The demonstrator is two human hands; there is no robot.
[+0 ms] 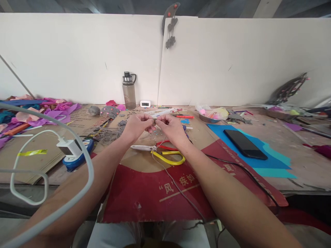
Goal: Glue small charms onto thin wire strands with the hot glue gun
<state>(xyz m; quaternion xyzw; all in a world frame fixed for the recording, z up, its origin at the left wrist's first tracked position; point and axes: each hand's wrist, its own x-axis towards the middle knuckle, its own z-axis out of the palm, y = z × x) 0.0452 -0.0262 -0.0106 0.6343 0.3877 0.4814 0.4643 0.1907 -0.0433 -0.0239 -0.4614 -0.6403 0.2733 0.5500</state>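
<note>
My left hand [138,127] and my right hand [172,126] meet over the middle of the table, thumbs and forefingers pinched together. Between the fingertips is a tiny greyish piece [154,121], too small to name. Just below the hands lie scissors with yellow handles [169,158] and a red-handled tool [167,144], partly behind my right wrist. A grey strand of yarn [178,187] runs from near the scissors down over the red cardboard [144,199]. Left of my left hand is a tangle of grey yarn [104,133].
At the back stand a water bottle [129,91] and a small digital clock [145,103]. A phone [244,144] lies on blue sheets at right, near a bowl [210,117]. A white cable [89,172] and a blue power strip [77,162] are at left, beside colourful scraps [51,113].
</note>
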